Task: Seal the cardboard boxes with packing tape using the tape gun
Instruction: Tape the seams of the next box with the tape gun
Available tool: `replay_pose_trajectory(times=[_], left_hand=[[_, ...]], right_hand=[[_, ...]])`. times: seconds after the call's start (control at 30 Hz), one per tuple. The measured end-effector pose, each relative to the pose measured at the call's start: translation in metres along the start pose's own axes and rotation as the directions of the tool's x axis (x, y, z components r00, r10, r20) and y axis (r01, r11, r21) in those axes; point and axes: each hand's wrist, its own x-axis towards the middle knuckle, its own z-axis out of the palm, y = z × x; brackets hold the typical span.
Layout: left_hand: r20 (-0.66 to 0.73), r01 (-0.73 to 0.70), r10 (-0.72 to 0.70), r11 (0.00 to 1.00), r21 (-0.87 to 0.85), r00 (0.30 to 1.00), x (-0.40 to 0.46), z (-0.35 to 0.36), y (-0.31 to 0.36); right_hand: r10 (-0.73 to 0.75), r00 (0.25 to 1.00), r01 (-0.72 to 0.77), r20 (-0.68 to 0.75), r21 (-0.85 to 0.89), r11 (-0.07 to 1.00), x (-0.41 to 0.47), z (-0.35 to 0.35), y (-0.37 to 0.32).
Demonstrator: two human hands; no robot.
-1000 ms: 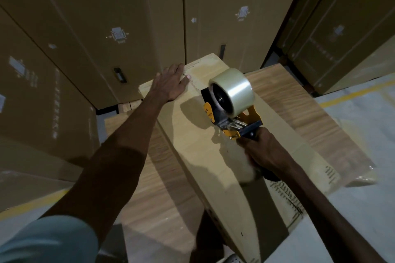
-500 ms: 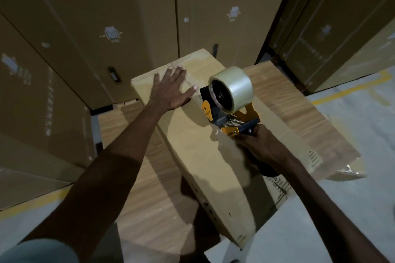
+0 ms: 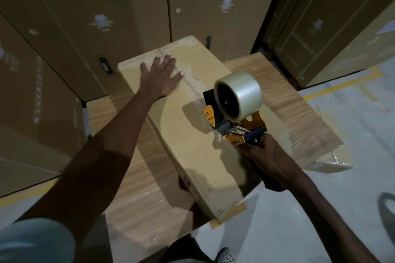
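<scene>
A long cardboard box (image 3: 192, 151) lies on a wood-grain table (image 3: 136, 205), running from near me to the far end. My left hand (image 3: 159, 74) presses flat with spread fingers on the box's far end, beside a strip of clear tape (image 3: 192, 80) along the top seam. My right hand (image 3: 267, 158) grips the handle of a yellow-and-black tape gun (image 3: 230, 119) that carries a roll of clear tape (image 3: 239, 94). The gun's front touches the box top near its middle.
Tall stacked cardboard cartons (image 3: 106, 6) wall off the far side and the left. More cartons (image 3: 342, 17) stand at the right. Concrete floor with yellow lines (image 3: 342, 83) lies to the right. My shoe (image 3: 226, 256) shows at the bottom.
My right hand has drawn the tape gun back toward me along the box top, laying tape. My left hand has shifted slightly on the far end, fingers now spread wider.
</scene>
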Motion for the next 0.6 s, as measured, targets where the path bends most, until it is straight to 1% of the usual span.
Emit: replay_pose_trajectory(times=[0.1,0.2,0.37,0.43,0.57,0.6], left_hand=[[-0.012,-0.015,0.015,1.000,-0.010,1.000,-0.027,0.010,0.025],[-0.006,-0.018,0.018,1.000,-0.026,1.000,-0.052,0.018,0.042],[0.018,-0.002,0.002,0.999,-0.042,1.000,-0.060,0.011,0.044],[0.023,-0.002,0.003,0.999,-0.049,1.000,-0.060,0.011,0.043],[0.035,0.003,-0.002,1.000,-0.017,0.999,-0.059,0.008,0.043],[0.037,0.005,-0.004,1.000,-0.011,0.999,-0.059,0.008,0.044]], right_hand=[[-0.035,0.999,0.035,-0.009,-0.018,0.999,0.001,-0.001,-0.002],[-0.049,0.999,0.049,0.007,0.018,0.999,-0.002,-0.002,-0.001],[-0.025,1.000,0.023,0.012,0.087,0.996,-0.005,-0.002,-0.003],[-0.023,0.999,0.021,0.025,0.086,0.996,-0.011,-0.004,0.000],[-0.025,0.998,0.019,0.060,0.113,0.993,-0.040,-0.018,0.018],[-0.025,0.998,0.019,0.060,0.097,0.995,-0.050,-0.022,0.025]])
